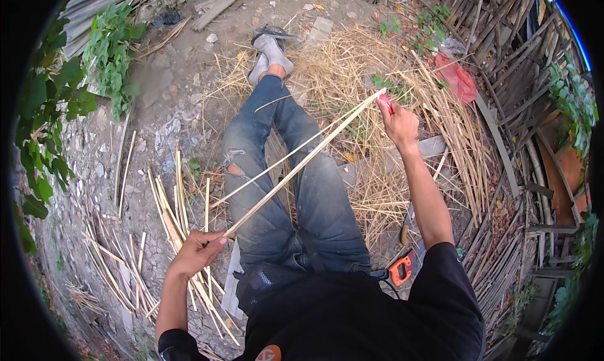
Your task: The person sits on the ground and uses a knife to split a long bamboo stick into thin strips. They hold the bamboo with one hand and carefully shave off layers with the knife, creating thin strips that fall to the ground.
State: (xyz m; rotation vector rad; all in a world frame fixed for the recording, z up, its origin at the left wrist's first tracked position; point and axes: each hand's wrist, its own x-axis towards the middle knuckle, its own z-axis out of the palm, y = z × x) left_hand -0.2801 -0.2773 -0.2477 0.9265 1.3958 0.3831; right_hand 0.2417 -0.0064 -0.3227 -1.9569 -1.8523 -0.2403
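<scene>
A long pale bamboo strip (296,170) slants across my lap, rising to the right. My left hand (197,255) is closed on its lower end, beside my left knee. At its upper end my right hand (401,123) grips a small red-handled tool (385,103); its working edge is too small to make out. A thinner sliver (272,166) runs from that same upper end and parts from the strip, its loose end over my left thigh. My outstretched legs (270,134) are crossed at the ankles.
Split bamboo strips (179,222) lie on the ground at my left; a longer bundle (454,134) lies at the right. Shavings (352,59) cover the soil past my knees. An orange saw handle (401,270) is by my right hip. A stick fence (503,65) and red bag (456,78) stand right.
</scene>
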